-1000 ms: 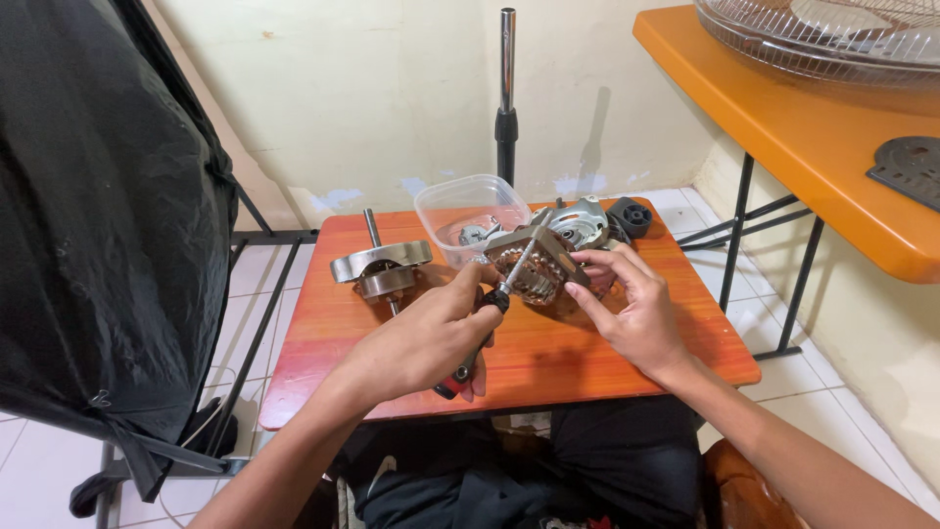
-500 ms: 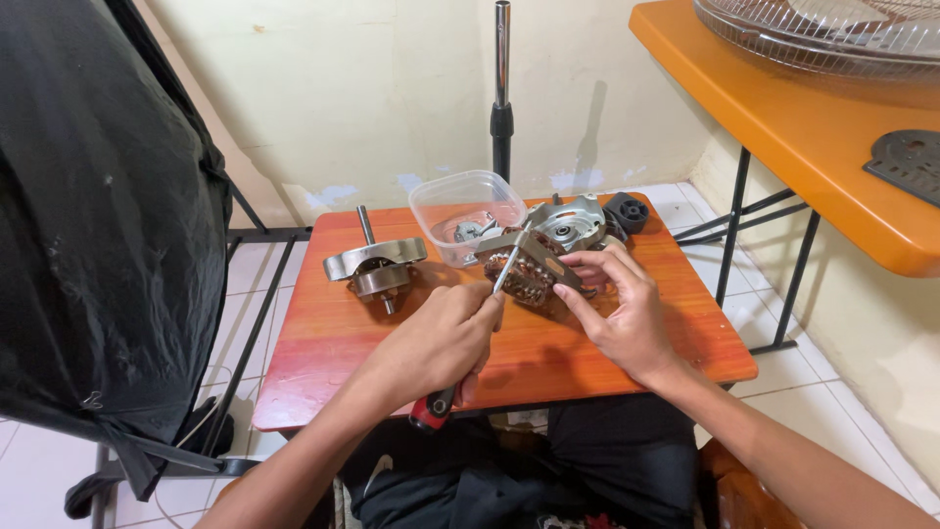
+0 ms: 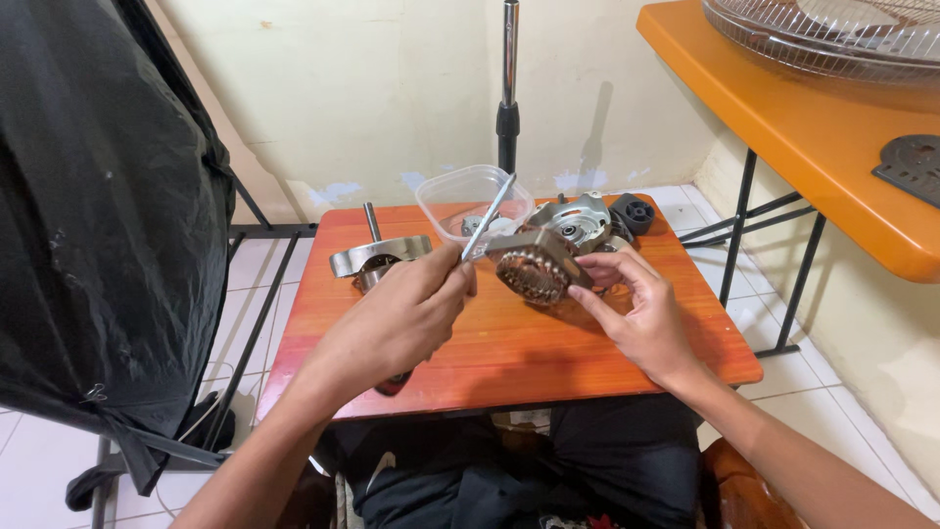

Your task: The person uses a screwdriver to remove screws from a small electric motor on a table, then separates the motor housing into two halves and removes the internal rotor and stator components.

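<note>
Left hand (image 3: 406,313) grips screwdriver (image 3: 487,219), shaft angled up over clear plastic container (image 3: 460,194). Right hand (image 3: 641,313) grips motor stator (image 3: 537,267) above desk (image 3: 509,343) centre. Metal housing (image 3: 580,221) near far edge; rotor bracket (image 3: 377,257) at far-left corner.

Glossy wooden table (image 3: 509,343); dull metal motor stator (image 3: 537,266) (copper windings); clear plastic container (image 3: 460,196).

The small table (image 3: 509,343) at centre is glossy orange-red wood grain. The motor core (image 3: 537,269) is dull grey with coppery-brown windings; the screwdriver (image 3: 487,219) shaft is silver, its handle red and black. The clear container (image 3: 468,196) is colourless. At left hangs a black cloth (image 3: 98,196); the upper-right counter (image 3: 813,127) is bright orange.
</note>
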